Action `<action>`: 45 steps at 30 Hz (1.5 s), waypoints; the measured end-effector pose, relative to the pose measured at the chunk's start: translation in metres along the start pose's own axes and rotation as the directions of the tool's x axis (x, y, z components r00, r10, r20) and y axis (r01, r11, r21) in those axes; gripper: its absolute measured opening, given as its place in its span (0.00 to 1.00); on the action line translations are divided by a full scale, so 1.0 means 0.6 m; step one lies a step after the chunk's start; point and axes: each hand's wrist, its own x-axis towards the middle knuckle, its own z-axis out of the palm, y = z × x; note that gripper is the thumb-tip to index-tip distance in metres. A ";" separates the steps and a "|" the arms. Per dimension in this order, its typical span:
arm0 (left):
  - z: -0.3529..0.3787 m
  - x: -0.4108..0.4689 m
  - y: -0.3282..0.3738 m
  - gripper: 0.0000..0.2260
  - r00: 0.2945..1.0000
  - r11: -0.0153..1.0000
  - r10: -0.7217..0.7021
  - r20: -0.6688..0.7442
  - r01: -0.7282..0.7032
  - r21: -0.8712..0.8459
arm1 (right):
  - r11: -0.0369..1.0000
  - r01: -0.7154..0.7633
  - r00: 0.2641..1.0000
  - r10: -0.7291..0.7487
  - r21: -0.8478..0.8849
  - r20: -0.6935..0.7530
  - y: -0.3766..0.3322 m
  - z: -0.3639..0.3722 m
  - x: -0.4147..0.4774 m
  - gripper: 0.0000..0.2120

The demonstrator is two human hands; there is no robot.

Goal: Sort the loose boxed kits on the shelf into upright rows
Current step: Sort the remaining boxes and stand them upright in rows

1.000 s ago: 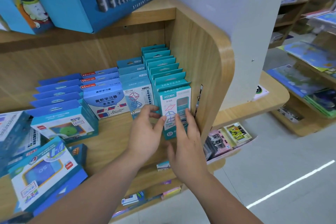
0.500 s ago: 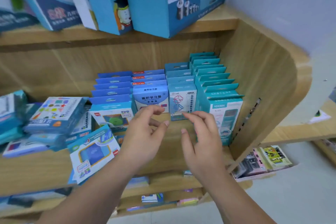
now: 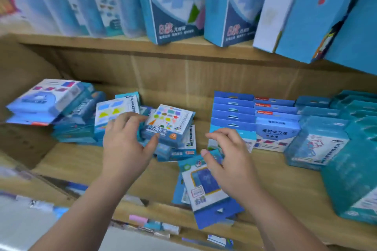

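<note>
My left hand (image 3: 124,144) reaches into the loose heap in the middle of the shelf (image 3: 81,161), its fingers (image 3: 122,120) spread and curled over the near edge of the shapes kit (image 3: 169,123), thumb touching its front face. That box lies tilted on top of other flat kits, so I judge it the easiest one to lift first; I am touching it, not yet gripping it firmly.

My right hand (image 3: 228,161) hovers just above the toppled kit (image 3: 204,185) that lies face up at the shelf's front edge, its hanging tab poking out past the lip. The fingers there are loosely bent and apart, holding nothing. This box sits closest to falling off, which is likely why the hand goes to it.

To the right, the upright rows (image 3: 255,116) already stand face forward, tabs up, packed one behind another so they prop each other; the front of each row shows where like boxes belong. To the left, a slumped stack (image 3: 44,102) leans against more flat boxes, still unsorted. Above, tall boxes (image 3: 175,2) stand on the upper shelf, not part of my job.

The heap is blurred, so the titles are hard to read.
</note>
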 end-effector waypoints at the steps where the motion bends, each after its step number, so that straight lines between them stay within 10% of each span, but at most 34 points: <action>1: -0.004 0.011 -0.024 0.23 1.000 0.998 -0.022 0.006 0.022 0.059 | 1.000 -0.003 1.000 0.003 -0.007 0.015 -0.012 0.015 0.010 0.17; 10: -0.004 0.082 -0.135 0.46 0.929 0.957 -0.191 0.316 0.104 0.272 | 0.998 -0.052 0.990 0.055 -0.030 0.133 -0.100 0.127 0.065 0.18; 29: -0.105 0.060 -0.185 0.40 0.949 0.994 0.072 0.305 -0.044 -0.097 | 0.967 -0.066 0.988 0.098 -0.246 0.121 -0.147 0.193 0.136 0.12; 45: -0.155 -0.039 -0.274 0.39 0.924 0.993 0.117 0.364 -0.115 -0.029 | 0.881 -0.037 0.915 0.220 -0.471 0.339 -0.226 0.298 0.244 0.27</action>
